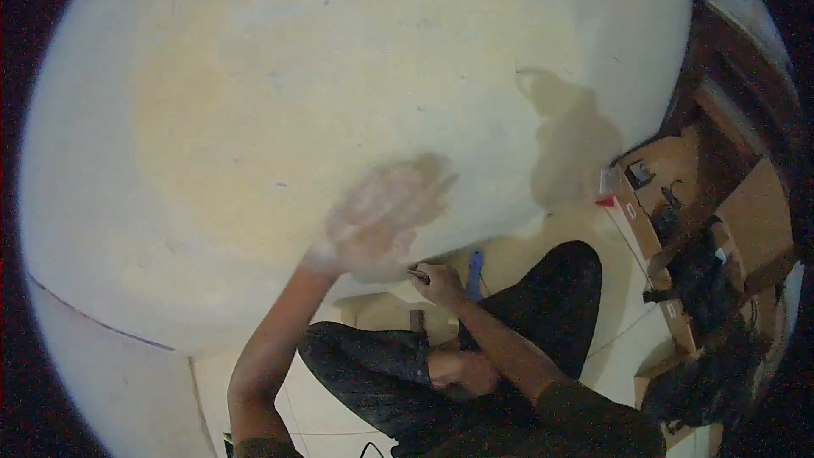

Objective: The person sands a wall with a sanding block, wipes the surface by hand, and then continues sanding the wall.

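My left hand (377, 216) is raised in front of the pale wall (254, 119), low on it, and is smeared by motion. Its fingers are too blurred to make out, and whether it touches the wall cannot be told. Beside it, lower right, my right hand (441, 286) has its fingers closed on a small dark object (419, 274) near the foot of the wall. A blue tool (476, 273) lies on the floor just right of my right hand.
My crossed legs (543, 305) are on the tiled floor (331, 407). At the right stand open cardboard boxes (759, 212) with dark items (708, 280) about them, and a dark wooden piece of furniture (729, 76) rises behind. A small red item (604, 202) is beside a box.
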The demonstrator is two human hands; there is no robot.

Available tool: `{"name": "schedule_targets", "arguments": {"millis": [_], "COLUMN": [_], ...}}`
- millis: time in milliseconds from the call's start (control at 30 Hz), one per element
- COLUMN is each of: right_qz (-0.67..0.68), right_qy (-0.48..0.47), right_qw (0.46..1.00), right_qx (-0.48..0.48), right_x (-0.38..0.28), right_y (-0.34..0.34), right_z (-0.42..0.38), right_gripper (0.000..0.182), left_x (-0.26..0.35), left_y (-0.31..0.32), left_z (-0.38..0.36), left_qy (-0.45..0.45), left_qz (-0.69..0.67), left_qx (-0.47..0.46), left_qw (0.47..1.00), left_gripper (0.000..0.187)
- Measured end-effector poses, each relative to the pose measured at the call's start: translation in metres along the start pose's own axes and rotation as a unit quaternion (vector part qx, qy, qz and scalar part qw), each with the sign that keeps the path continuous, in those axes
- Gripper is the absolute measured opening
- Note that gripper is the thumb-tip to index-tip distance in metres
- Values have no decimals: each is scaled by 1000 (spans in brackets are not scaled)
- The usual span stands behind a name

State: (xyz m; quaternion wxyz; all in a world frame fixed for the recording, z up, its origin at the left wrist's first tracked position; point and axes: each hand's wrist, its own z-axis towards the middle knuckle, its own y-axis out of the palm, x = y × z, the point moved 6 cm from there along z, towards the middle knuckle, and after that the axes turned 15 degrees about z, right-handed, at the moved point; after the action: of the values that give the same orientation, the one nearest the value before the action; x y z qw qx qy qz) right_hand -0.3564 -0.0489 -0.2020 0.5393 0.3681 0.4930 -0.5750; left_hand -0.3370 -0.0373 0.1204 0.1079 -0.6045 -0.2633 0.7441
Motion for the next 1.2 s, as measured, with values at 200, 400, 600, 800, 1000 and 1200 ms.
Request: {"name": "schedule_targets", "arguments": {"millis": [200,400,600,800,1000,1200], "right_qz": [-4,-1,-36,17,-20,20], "right_qy": [-69,-74,-97,-68,-75,-48], "right_qw": [995,994,991,994,994,997], "right_qx": [66,77,82,80,73,57], "right_x": [-6,5,7,-1,-7,-10], "right_y": [-2,0,-1,4,1,-9], "right_z": [1,4,8,1,8,7], "right_gripper": [29,29,29,30,29,26], "left_x": [-123,-60,53,-32,-30,58], "left_y": [-49,16,71,-13,-11,29], "left_z": [4,31,71,66,104,140], "left_qy": [-345,-368,-42,-269,-351,20], "left_qz": [47,46,10,-59,-46,-296], "left_qx": [225,66,19,144,64,43], "left_qw": [910,926,999,950,933,954], "left_gripper": [95,100,77,83,86,78]}}
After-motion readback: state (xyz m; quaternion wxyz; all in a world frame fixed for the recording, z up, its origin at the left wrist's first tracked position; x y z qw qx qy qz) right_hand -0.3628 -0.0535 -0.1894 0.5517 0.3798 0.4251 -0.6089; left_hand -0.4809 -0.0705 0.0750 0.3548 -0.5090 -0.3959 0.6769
